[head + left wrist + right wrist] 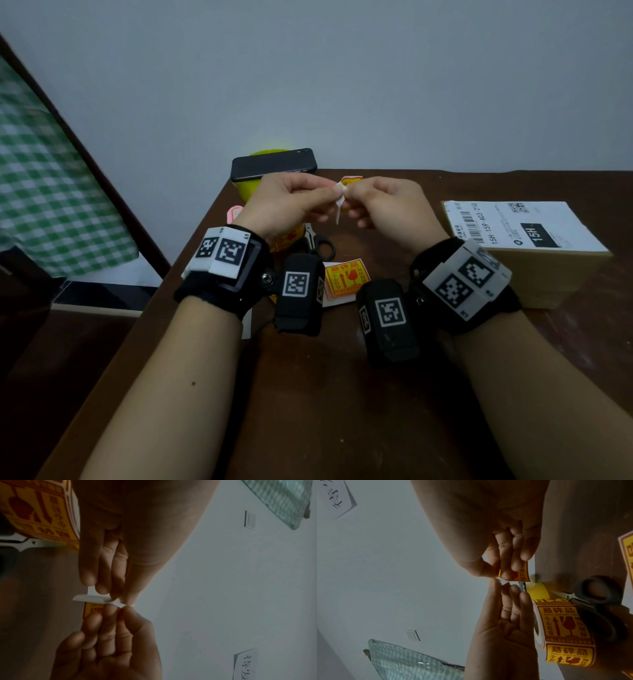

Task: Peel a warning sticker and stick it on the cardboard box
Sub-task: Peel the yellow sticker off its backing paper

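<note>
Above the table's far middle, both hands meet at a yellow warning sticker [352, 179] [92, 610] [523, 574]. My right hand [350, 199] [501, 575] pinches the sticker's yellow face. My left hand [329, 194] [118, 595] pinches the white backing paper [338, 207] [91, 598], which is partly parted from the sticker and hangs down between the hands. The cardboard box [555, 274] stands at the right of the table, with a white shipping label [513, 222] on top.
A roll of the same stickers [565, 628] [39, 513] lies under my left hand, beside black-handled scissors [320, 245] [599, 601]. A loose sticker [346, 279] lies flat between my wrists. A black phone [274, 164] rests on a yellow object at the table's far edge.
</note>
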